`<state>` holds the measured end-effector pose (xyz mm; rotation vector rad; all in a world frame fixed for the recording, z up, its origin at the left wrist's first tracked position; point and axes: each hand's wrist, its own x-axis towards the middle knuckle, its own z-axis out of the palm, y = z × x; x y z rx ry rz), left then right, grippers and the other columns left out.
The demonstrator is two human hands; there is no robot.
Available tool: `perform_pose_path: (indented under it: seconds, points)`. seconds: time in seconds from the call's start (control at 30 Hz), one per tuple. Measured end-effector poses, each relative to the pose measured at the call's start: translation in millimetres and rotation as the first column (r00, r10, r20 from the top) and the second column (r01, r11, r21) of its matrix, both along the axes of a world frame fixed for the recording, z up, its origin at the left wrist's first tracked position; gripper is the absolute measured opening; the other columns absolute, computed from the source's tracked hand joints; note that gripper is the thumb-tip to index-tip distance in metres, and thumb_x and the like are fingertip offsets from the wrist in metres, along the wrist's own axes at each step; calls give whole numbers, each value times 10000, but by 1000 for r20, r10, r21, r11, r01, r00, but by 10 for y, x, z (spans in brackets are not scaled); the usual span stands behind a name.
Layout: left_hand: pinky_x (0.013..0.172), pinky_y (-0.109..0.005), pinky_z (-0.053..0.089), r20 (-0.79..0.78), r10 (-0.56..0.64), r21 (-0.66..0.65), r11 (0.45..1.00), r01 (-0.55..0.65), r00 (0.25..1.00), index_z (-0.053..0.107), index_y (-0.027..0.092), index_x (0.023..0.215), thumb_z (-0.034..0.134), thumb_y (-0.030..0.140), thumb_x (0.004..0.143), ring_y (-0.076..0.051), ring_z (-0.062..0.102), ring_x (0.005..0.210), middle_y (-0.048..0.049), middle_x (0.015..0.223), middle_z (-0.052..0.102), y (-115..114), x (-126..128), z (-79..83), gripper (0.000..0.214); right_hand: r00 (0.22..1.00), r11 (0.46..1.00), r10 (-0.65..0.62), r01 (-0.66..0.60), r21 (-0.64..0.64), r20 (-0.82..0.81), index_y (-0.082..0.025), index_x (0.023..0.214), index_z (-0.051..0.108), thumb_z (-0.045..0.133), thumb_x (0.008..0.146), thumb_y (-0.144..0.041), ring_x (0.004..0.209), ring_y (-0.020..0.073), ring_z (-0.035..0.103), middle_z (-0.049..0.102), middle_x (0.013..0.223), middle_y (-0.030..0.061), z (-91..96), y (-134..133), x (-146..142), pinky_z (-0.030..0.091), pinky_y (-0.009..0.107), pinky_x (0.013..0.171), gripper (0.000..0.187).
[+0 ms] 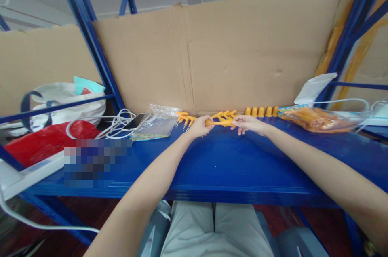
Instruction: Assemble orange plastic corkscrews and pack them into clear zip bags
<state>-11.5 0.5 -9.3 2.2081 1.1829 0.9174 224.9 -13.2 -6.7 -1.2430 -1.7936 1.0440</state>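
Observation:
My left hand [199, 127] is closed on a rounded orange plastic end piece [208, 123]. A thin, ridged orange stem runs from it towards an orange plastic part [226, 123], which my right hand [250, 123] pinches between thumb and fingers. Whether the two pieces are joined is too small to tell. Just left of my left hand lie several corkscrews [185, 119] with orange handles and metal spirals. Behind my hands is a row of slanted orange plastic pieces [224, 114]. Several orange cup-shaped caps [254, 112] stand upright beyond my right hand.
To the right lies a clear bag of orange parts [318, 119]. On the left are a clear plastic bag [156, 127], a phone [137, 121], white cables [117, 121] and a red bag [54, 142]. A cardboard panel [236, 55] closes off the back of the blue shelf [212, 168].

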Motion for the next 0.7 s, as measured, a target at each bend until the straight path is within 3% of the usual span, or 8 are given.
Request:
perform_pose_path:
  seconds: [0.27, 0.5, 0.6, 0.63, 0.7]
  points:
    - [343, -117, 371, 16, -25, 13, 1000, 25, 1000, 532, 160, 944, 583, 128, 814, -45, 469, 347, 95, 495, 477, 65, -3, -46, 143, 1000, 1000, -5, 5, -13, -20, -126, 857, 651, 635, 811, -358, 498, 84, 587, 722, 885, 121, 8, -17, 3, 430, 196, 457, 237]
    - [329, -134, 368, 10, 2, -1, 1000, -2, 1000, 538, 158, 937, 585, 147, 819, -66, 480, 339, 89, 476, 485, 49, -11, -38, 128, 1000, 1000, 19, -19, -23, -10, -117, 746, 630, 562, 842, -454, 492, 86, 562, 707, 855, 141, -47, -7, -23, 411, 211, 445, 357]
    - [333, -122, 362, 43, 15, -51, 999, -12, 999, 533, 154, 952, 578, 141, 830, -56, 472, 329, 89, 464, 497, 23, 9, -8, 131, 998, 989, -20, 10, 148, 64, -143, 831, 596, 520, 856, -462, 469, 93, 529, 685, 800, 90, -73, 14, -44, 393, 228, 445, 329]
    - [335, -119, 361, 58, 13, -75, 997, -9, 998, 530, 151, 957, 576, 136, 834, -52, 470, 325, 88, 460, 500, 9, 23, 7, 133, 993, 964, -61, 32, 263, 103, -153, 852, 584, 504, 863, -454, 475, 98, 521, 668, 766, 66, -79, 16, -53, 392, 233, 462, 311]
    - [336, -117, 364, 87, -2, -122, 993, 13, 996, 526, 143, 964, 578, 131, 839, -51, 471, 323, 85, 454, 507, -29, 57, 39, 136, 968, 858, -168, 50, 511, 188, -167, 848, 569, 462, 879, -432, 527, 121, 527, 628, 704, 35, -89, 11, -72, 396, 246, 527, 287]
